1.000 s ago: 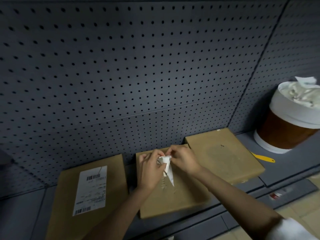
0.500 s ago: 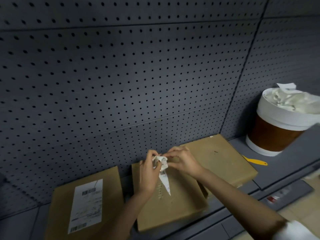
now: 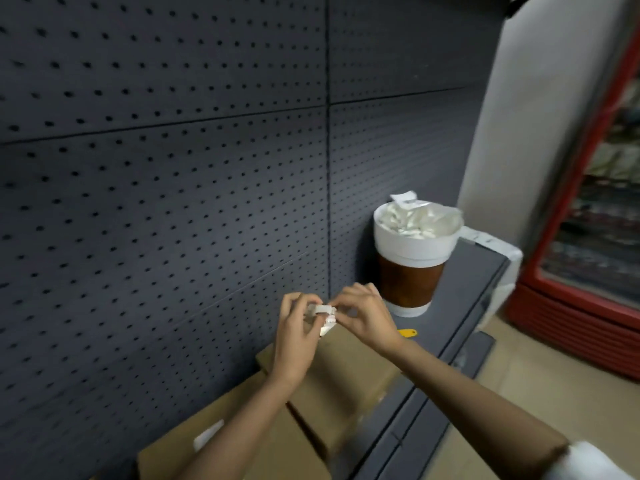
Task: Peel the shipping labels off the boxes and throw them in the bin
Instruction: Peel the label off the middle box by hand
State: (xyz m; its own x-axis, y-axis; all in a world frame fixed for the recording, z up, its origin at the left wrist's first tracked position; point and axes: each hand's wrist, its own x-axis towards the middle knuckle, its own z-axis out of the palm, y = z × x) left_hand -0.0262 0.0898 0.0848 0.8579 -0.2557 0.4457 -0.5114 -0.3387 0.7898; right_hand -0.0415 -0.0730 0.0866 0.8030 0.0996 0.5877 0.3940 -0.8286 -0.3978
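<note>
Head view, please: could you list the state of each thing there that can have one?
Crumpled white shipping label: peeled off, pinched between both hands.
Left hand: closed on the label.
Right hand: closed on the label.
White-and-brown round bin: upright, open, heaped with paper.
Brown cardboard boxes: closed, lying flat.
Small yellow tool: lying untouched.

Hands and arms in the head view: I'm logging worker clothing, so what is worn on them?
The left hand and right hand are bare: no gloves, and no rings or watch that I can make out. Both forearms are uncovered. A white sleeve shows on the right upper arm only.
</note>
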